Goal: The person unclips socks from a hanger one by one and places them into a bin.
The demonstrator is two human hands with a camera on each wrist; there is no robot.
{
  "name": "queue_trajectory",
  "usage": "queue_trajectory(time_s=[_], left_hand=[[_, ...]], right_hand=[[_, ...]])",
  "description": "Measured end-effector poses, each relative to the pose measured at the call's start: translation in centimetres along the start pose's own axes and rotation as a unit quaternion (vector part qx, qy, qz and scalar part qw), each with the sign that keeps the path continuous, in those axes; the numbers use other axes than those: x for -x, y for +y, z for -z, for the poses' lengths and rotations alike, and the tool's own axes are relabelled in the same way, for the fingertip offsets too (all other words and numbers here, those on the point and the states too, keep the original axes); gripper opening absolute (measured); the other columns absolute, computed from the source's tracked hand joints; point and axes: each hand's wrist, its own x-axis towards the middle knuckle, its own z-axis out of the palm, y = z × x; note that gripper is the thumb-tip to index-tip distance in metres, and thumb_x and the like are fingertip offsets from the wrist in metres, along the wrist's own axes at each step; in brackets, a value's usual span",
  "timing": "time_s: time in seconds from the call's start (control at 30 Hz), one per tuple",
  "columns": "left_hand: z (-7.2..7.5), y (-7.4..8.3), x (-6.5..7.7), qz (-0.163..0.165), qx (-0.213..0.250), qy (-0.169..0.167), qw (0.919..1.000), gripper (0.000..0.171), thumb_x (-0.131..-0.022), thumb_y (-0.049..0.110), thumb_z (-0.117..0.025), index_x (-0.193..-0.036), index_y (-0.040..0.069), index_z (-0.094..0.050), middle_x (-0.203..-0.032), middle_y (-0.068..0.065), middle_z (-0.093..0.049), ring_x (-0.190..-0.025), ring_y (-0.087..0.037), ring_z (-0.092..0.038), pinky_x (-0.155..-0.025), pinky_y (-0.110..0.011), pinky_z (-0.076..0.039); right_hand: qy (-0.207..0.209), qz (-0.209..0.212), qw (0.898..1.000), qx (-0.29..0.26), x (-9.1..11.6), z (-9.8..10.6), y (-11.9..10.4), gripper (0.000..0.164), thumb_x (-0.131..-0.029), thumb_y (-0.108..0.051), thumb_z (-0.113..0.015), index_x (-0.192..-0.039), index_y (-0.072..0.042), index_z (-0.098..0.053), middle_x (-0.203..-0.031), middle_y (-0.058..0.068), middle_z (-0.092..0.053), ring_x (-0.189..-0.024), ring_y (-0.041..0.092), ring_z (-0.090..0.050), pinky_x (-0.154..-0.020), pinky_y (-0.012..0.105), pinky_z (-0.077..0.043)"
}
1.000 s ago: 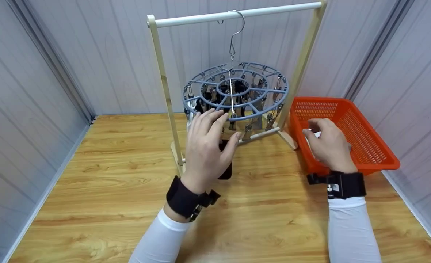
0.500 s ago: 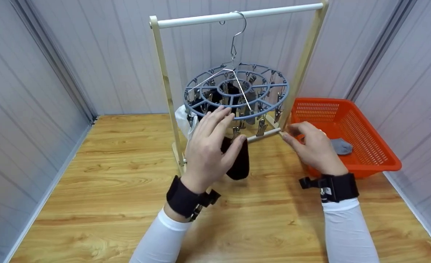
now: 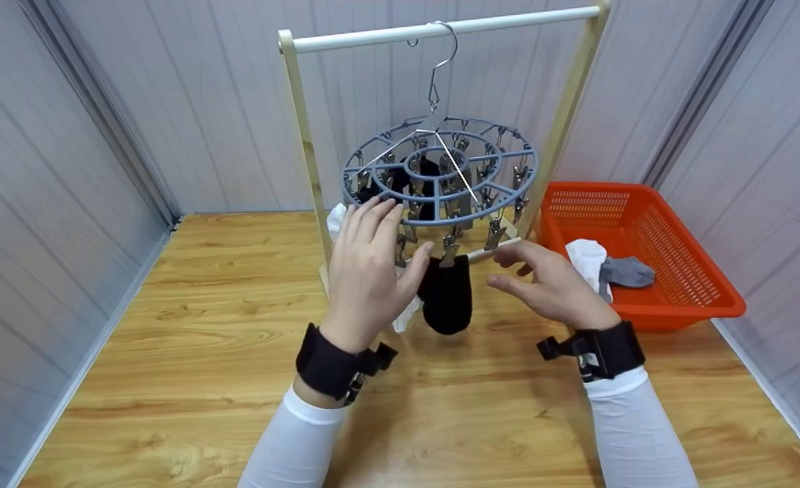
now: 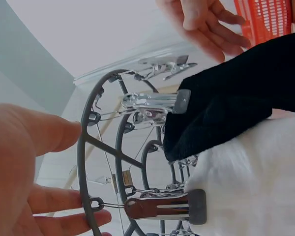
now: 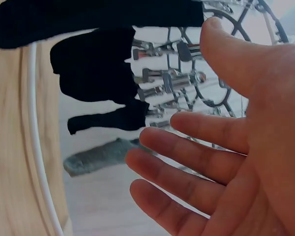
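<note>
A round grey clip hanger [image 3: 434, 222] with several metal clips hangs from a hook. My left hand [image 3: 366, 271] is at its front left rim, fingers extended; in the left wrist view the thumb [image 4: 64, 135] and fingers lie at the rim. A black sock [image 3: 447, 298] hangs from a front clip, with a white sock [image 4: 255, 172] beside it. More black socks [image 5: 96, 66] and a grey sock [image 5: 101, 156] hang farther in. Right of the black sock, my right hand [image 3: 556, 285] is held with fingers spread and nothing in it.
A wooden rack with a white bar [image 3: 373, 38] carries the hanger. At the right stands an orange basket [image 3: 685, 230] holding a white sock [image 3: 586, 261] and a grey sock [image 3: 630, 272]. Pale panel walls enclose the wooden table [image 3: 224, 325].
The hanger has turned, its front swinging rightward with the black sock. My right hand has moved left from over the basket, uncovering the socks there. My left hand has shifted slightly left.
</note>
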Motion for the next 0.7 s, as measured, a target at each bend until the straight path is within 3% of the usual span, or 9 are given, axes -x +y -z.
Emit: queue_trajectory(time_s=[0.17, 0.33, 0.5, 0.7], left_hand=[[-0.2, 0.4, 0.1, -0.01, 0.009, -0.002, 0.9999, 0.049, -0.105, 0.03, -0.078, -0.136, -0.007, -0.072, -0.141, -0.025, -0.07, -0.137, -0.044, -0.063, -0.127, -0.064, -0.038], [-0.4, 0.8, 0.1, -0.019, 0.019, -0.01, 0.9996, 0.048, -0.103, 0.029, -0.081, -0.135, -0.006, -0.073, -0.141, -0.024, -0.069, -0.136, -0.042, -0.063, -0.128, -0.063, -0.038], [-0.4, 1.1, 0.1, -0.025, 0.035, -0.024, 0.9988, 0.05, -0.104, 0.031, -0.08, -0.137, -0.006, -0.073, -0.143, -0.023, -0.069, -0.137, -0.04, -0.062, -0.129, -0.061, -0.037], [-0.5, 1.5, 0.2, -0.032, 0.052, -0.025, 0.9978, 0.052, -0.106, 0.031, -0.079, -0.141, -0.006, -0.07, -0.145, -0.022, -0.068, -0.139, -0.039, -0.062, -0.13, -0.056, -0.037]], right_hand=[[-0.008, 0.02, 1.0, -0.014, -0.3, -0.8, -0.1, 0.048, -0.105, -0.04, -0.08, -0.142, -0.01, -0.073, -0.136, 0.008, -0.074, -0.122, 0.03, -0.068, -0.103, 0.056, -0.057], [-0.029, 0.033, 0.997, -0.066, -0.8, -1.5, 0.1, 0.045, -0.105, -0.032, -0.081, -0.144, -0.01, -0.073, -0.136, 0.008, -0.074, -0.127, 0.028, -0.067, -0.106, 0.058, -0.056], [-0.04, 0.008, 0.992, -0.118, -1.0, -2.2, 0.4, 0.049, -0.105, -0.03, -0.081, -0.147, -0.008, -0.069, -0.137, 0.008, -0.075, -0.125, 0.028, -0.071, -0.108, 0.06, -0.055], [-0.05, -0.038, 0.984, -0.165, -1.3, -2.8, 1.3, 0.057, -0.105, -0.032, -0.082, -0.152, -0.005, -0.064, -0.136, 0.013, -0.077, -0.127, 0.029, -0.073, -0.108, 0.052, -0.057]])
